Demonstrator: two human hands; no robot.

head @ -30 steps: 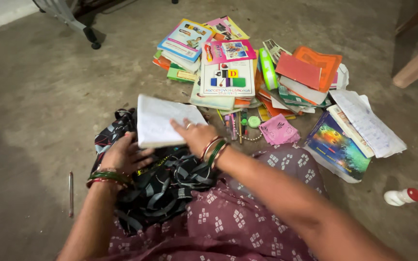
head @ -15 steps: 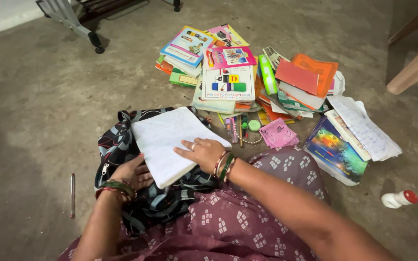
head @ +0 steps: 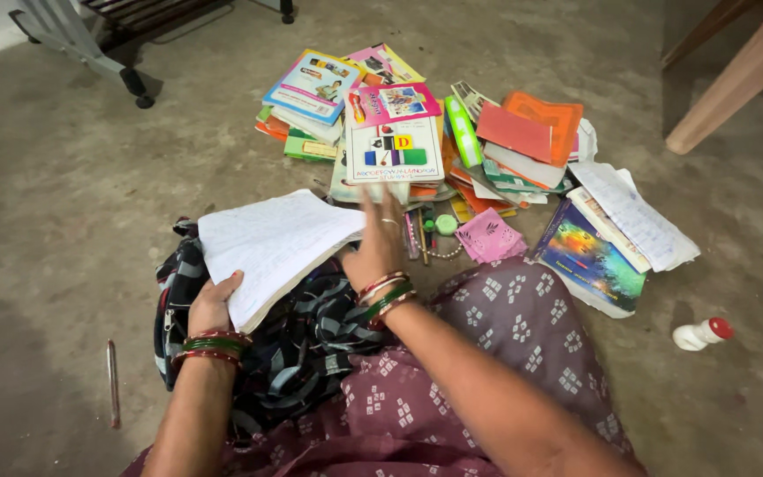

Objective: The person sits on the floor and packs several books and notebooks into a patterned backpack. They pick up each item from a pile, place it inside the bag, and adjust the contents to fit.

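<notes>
Head view: two hands [head: 214, 305] [head: 374, 252] hold one notebook [head: 271, 243], perhaps.

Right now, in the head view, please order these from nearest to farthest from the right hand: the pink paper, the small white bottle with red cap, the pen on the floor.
From the right hand:
1. Pink paper, just right of it.
2. Pen, far left on the floor.
3. White bottle, far right.

Bare concrete floor [head: 64, 203] across left and upper left, only a pen [head: 113, 382] lower left. Upper centre blocked by book pile [head: 426, 132]. Right: papers [head: 633, 216], small white bottle [head: 702, 334], wooden leg [head: 735, 79] upper right. Chair base [head: 81, 49] top left.
</notes>
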